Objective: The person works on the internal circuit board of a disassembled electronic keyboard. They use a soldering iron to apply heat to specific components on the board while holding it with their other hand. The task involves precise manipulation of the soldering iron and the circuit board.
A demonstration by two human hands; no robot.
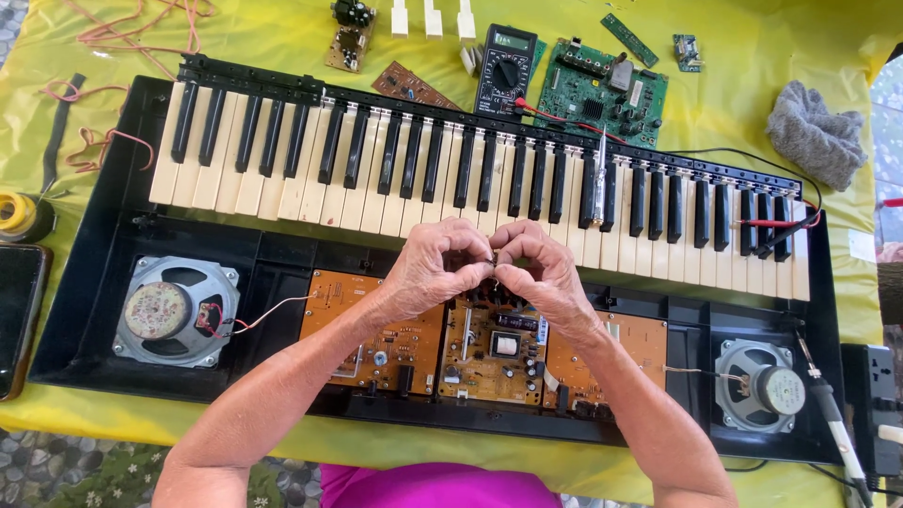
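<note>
Your left hand (428,268) and right hand (544,268) meet fingertip to fingertip, both nearly closed in a pinch on a tiny dark electronic part with thin bare leads (493,259); it is too small to tell what kind of part it is, and you hold it in the air above the opened black plastic keyboard case (282,249). Directly under your grip lie the orange-brown circuit boards (489,348), and just beyond it runs the row of cream and black piano keys (282,160). The main risk is a slip: so small a part held only by fingertips could drop straight down among the board components or into a gap between keys, where it would be hard to find and its bare leads might bridge contacts. Bending the leads too sharply between the two pinches could snap one off. To the right of your grip a slim screwdriver-like tester with a clear handle (599,174) lies across the keys, and a red test lead (564,120) trails back to the black digital multimeter (505,68) beyond; a careless sweep of your right wrist could knock or drag them. Near your left forearm the thin wires (268,312) to the round grey metal speaker (174,310) look easy to snag. Far right, a white-handled soldering iron (832,419) rests by the case edge on the yellow-covered bench (263,38); I cannot tell if it is hot, so keep your right elbow clear.
</note>
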